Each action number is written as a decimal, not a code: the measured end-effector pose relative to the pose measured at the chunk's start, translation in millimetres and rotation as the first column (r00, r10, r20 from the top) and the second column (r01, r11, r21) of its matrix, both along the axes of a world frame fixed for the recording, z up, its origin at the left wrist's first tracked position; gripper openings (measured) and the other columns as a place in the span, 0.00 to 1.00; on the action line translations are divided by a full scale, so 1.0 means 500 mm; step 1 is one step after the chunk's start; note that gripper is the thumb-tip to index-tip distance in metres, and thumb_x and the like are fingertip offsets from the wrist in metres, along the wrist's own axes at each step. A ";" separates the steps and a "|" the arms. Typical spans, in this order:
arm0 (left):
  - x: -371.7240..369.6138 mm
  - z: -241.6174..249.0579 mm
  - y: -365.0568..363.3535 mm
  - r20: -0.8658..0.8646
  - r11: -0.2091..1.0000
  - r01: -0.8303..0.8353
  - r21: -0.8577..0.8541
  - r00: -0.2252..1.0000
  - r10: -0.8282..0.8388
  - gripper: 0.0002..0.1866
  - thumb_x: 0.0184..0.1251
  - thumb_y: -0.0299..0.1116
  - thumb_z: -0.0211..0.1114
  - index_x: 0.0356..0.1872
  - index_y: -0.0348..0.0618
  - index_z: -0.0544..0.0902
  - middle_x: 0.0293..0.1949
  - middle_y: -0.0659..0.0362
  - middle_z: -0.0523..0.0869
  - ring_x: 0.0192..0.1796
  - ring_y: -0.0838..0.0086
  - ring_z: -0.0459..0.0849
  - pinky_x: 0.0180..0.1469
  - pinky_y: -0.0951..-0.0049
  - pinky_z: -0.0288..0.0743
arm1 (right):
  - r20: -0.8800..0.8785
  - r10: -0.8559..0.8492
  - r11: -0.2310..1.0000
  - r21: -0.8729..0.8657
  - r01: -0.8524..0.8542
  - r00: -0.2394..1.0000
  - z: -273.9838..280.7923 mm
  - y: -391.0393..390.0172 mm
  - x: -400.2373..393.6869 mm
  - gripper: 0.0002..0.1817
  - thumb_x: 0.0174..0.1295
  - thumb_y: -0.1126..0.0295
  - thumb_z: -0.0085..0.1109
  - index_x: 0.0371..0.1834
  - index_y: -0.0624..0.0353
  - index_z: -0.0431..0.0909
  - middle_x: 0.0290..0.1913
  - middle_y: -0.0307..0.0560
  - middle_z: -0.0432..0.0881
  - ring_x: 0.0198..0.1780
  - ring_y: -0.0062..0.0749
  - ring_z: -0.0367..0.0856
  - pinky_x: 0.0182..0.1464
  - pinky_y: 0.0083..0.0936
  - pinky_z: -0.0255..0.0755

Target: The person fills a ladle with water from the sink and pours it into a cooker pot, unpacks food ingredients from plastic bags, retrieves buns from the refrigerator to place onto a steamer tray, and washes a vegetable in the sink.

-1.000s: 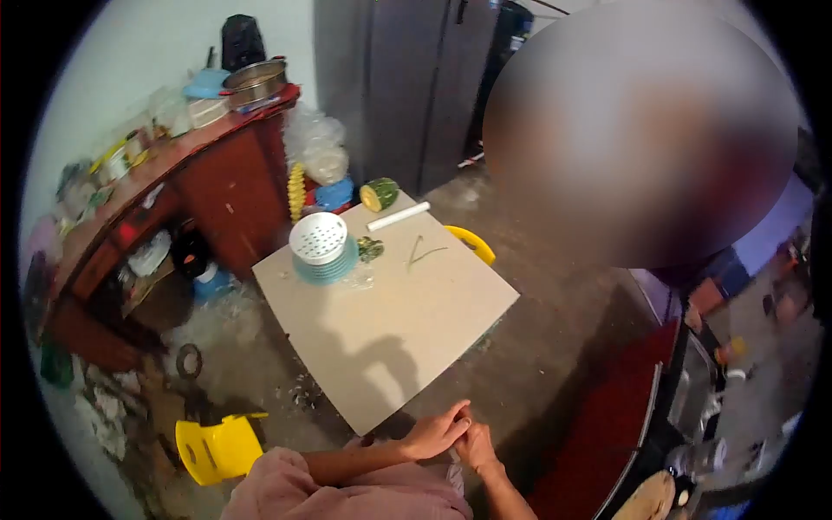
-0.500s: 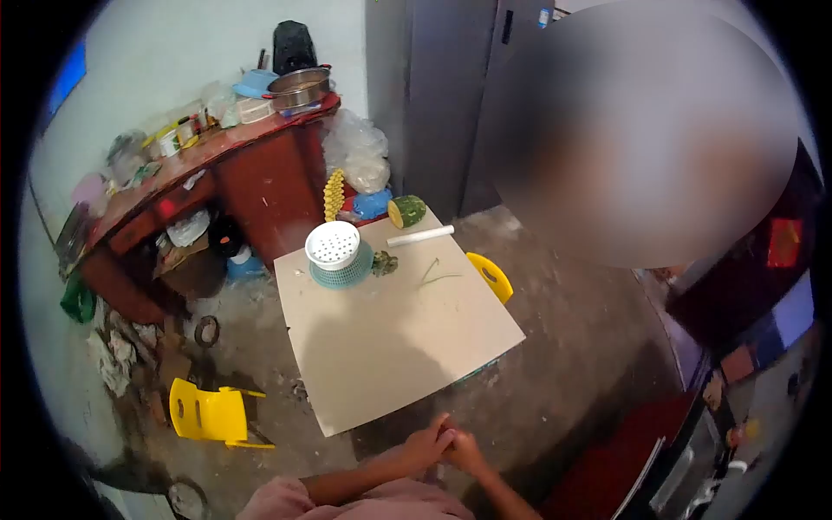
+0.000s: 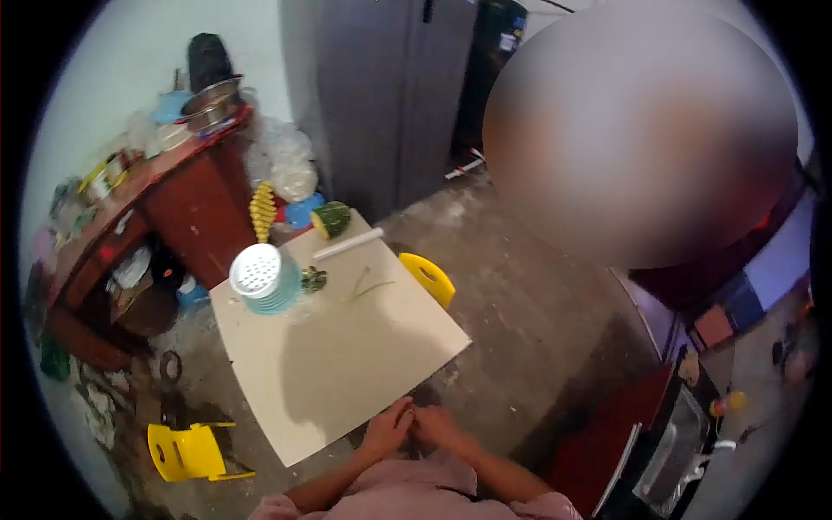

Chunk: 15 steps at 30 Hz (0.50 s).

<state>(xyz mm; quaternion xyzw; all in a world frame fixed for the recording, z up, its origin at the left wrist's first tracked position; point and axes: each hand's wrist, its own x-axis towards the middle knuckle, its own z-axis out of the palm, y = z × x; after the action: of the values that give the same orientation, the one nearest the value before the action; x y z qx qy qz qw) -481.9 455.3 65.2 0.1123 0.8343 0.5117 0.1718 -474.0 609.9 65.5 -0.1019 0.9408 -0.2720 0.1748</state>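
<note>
A large blurred patch hides the person standing at two o'clock. The grey cabinet (image 3: pixel 381 95) rises at twelve o'clock, its top cut off by the frame. At ten o'clock the red counter (image 3: pixel 186 195) carries pots and jars too small to make out. The pale square bench (image 3: pixel 347 355) fills the centre; at its eleven o'clock corner sit a stack of baskets (image 3: pixel 264 279), a cut green melon (image 3: pixel 331 219) and a white roll (image 3: pixel 348 243). The left hand (image 3: pixel 387 431) and right hand (image 3: pixel 439 426) meet at the bench's six o'clock edge, touching each other; each grip looks loosely curled, holding nothing visible, though whether it is closed cannot be told.
</note>
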 end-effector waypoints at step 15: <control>-0.268 0.009 0.623 0.176 0.989 0.145 -0.006 0.974 -0.142 0.15 0.65 0.37 0.54 0.51 0.45 0.73 0.43 0.46 0.82 0.46 0.50 0.81 0.47 0.58 0.74 | 0.141 -0.021 1.000 0.023 0.018 0.990 -0.156 0.644 -0.246 0.16 0.55 0.58 0.55 0.44 0.51 0.81 0.37 0.53 0.83 0.40 0.51 0.82 0.41 0.42 0.75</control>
<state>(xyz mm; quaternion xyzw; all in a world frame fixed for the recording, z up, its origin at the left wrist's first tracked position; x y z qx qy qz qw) -615.7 766.9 69.9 0.1253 0.8104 0.4981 0.2818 -597.1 932.1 -12.3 -0.0715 0.9298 -0.2701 0.2395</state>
